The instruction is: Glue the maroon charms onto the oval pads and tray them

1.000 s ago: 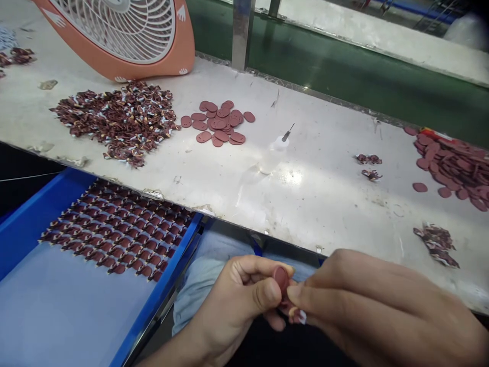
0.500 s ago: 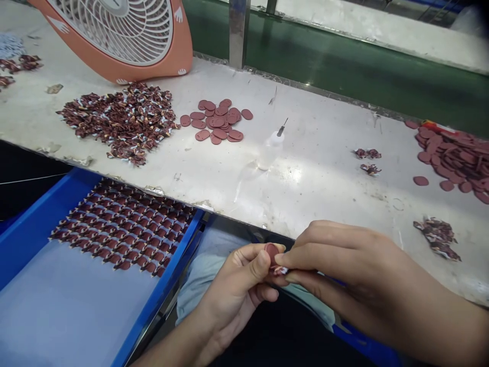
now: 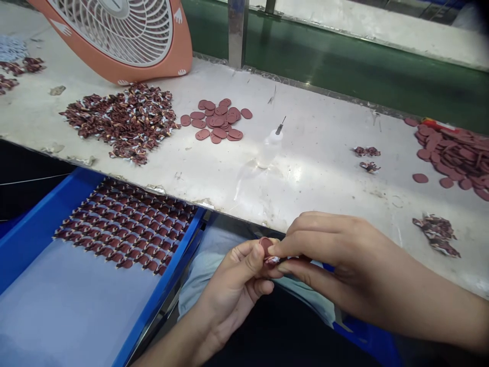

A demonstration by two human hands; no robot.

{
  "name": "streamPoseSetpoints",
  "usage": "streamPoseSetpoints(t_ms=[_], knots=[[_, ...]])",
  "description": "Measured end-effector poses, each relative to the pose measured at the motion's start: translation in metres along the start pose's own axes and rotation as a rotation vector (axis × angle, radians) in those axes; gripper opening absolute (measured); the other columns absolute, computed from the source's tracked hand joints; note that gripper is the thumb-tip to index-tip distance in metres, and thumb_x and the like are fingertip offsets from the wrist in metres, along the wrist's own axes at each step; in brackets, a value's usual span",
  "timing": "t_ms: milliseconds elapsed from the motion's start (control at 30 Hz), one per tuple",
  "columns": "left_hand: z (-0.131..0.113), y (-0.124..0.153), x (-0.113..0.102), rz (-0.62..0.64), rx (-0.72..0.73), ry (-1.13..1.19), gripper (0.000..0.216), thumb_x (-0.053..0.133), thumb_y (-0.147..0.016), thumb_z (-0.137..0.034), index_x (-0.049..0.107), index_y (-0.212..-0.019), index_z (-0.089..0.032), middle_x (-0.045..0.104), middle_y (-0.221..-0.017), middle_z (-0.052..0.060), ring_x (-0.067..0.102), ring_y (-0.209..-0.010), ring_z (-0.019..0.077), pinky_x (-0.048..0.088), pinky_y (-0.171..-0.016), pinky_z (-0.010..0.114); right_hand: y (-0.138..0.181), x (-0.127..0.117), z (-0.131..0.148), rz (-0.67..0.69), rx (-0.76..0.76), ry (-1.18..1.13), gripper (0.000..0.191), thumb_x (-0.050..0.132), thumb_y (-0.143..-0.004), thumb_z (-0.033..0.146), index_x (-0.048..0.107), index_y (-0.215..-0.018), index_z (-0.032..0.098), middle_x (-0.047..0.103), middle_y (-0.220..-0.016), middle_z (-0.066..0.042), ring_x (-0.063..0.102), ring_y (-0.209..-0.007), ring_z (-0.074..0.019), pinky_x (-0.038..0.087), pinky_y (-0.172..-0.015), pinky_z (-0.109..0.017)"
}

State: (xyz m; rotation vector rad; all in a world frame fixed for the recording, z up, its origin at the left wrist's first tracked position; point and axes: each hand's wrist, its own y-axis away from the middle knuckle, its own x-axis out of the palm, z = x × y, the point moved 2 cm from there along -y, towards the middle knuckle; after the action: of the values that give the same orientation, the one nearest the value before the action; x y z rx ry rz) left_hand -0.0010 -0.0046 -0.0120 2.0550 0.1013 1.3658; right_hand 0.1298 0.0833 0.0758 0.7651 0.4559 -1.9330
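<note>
Both hands are tucked just under the front edge of the desk [image 3: 324, 173], over my lap. My left hand [image 3: 237, 285] has its grip pinched on a small reddish oval piece [image 3: 266, 245], thumb on top. My right hand [image 3: 336, 260] clamps the same piece from the other side. The blue tray [image 3: 162, 288] sits to the left, its rim near my left wrist. Up top, there's bare desk around the glue bottle [image 3: 269, 148], with the disc pile [image 3: 217, 120] well apart.

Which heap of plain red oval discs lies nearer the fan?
The small heap mid-bench, between the dark mixed pile and the bottle; the other disc heap lies at the far right.
</note>
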Motion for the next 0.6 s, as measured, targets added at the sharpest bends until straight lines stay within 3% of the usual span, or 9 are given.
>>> streamPoseSetpoints(t_ms=[200,333,467,600], knots=[[-0.0003,0.004,0.0009,0.003,0.022,0.022,0.016,0.078,-0.077,-0.032,0.076,-0.079,-0.016,0.07,-0.068,-0.003,0.067,-0.062,0.0049,0.054,-0.05,0.008,-0.0052,-0.002,0.0026,0.017,-0.013,-0.029,0.013,0.058,-0.094,0.009,0.067,-0.089,0.016,0.064,-0.084,0.001,0.058,-0.077,-0.0105,0.045,-0.071,-0.021],[-0.0014,0.0032,-0.0008,0.009,0.032,0.051,0.015,0.077,-0.078,-0.031,0.076,-0.08,-0.016,0.072,-0.07,-0.003,0.07,-0.065,0.0063,0.053,-0.048,0.008,-0.0048,-0.0033,0.0042,0.0,0.012,-0.009,0.014,0.06,-0.094,0.012,0.067,-0.103,0.021,0.065,-0.089,0.002,0.06,-0.082,-0.0098,0.045,-0.074,-0.02],[-0.0061,0.0023,-0.0033,0.008,0.006,0.094,0.015,0.077,-0.077,-0.029,0.076,-0.084,-0.017,0.077,-0.078,0.0,0.073,-0.067,0.009,0.055,-0.049,0.011,0.0,-0.007,0.0022,-0.1,0.034,0.013,0.032,0.068,-0.091,0.023,0.059,-0.122,0.025,0.066,-0.103,0.004,0.061,-0.089,-0.0081,0.047,-0.078,-0.017],[-0.0097,0.0038,-0.006,0.019,-0.065,0.187,0.024,0.084,-0.069,-0.031,0.076,-0.085,-0.014,0.078,-0.076,0.002,0.073,-0.064,0.0107,0.057,-0.048,0.013,0.0,-0.0071,-0.0029,-0.22,0.023,-0.036,0.016,0.064,-0.094,0.025,0.065,-0.11,0.026,0.067,-0.092,0.006,0.06,-0.077,-0.0058,0.047,-0.069,-0.016]])
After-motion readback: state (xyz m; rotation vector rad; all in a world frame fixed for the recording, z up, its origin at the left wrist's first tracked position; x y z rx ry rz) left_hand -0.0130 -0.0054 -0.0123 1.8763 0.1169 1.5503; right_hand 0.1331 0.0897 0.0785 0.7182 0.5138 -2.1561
